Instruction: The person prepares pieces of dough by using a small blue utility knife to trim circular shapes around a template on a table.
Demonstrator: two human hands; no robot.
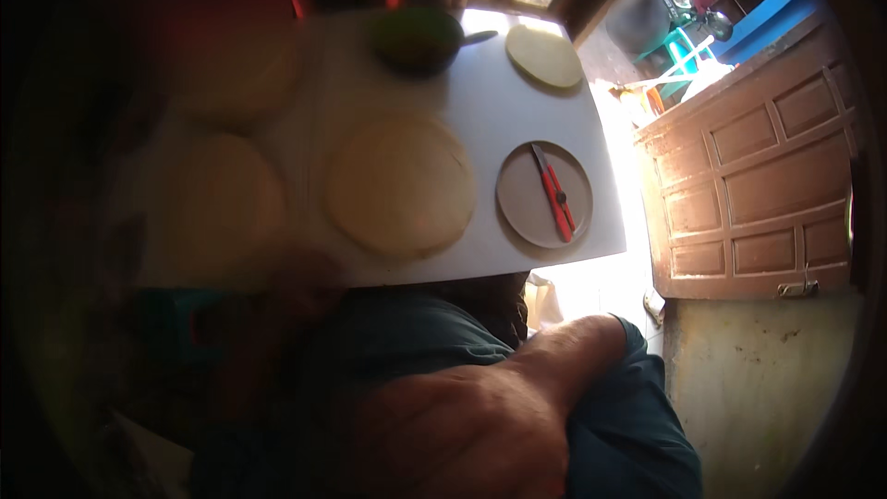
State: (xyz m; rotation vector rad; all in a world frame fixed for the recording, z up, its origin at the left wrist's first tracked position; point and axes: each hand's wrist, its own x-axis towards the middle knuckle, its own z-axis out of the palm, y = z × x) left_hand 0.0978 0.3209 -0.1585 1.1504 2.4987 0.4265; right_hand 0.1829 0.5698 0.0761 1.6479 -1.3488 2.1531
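Note:
My right hand (453,425) is large and blurred at the bottom middle, in front of my dark teal clothing (637,416). Its fingers are lost in shadow, so whatever they may hold is hidden. A dim reddish shape at the table's near edge seems to be my left hand (309,279), fingers unclear. It is nearest to a pale round flat disc (222,203) on the white table (480,102). Another pale disc (399,185) lies mid-table. To its right, a plate (517,208) bears a red-handled cutting tool (557,199) with a pointed blade.
A dark green rounded thing (418,40) stands at the back beside a handle-like piece (480,37). More pale discs lie at the far right (545,55) and far left (231,79). A brown panelled half-door (753,176) is right; a motorbike (688,0) stands beyond it.

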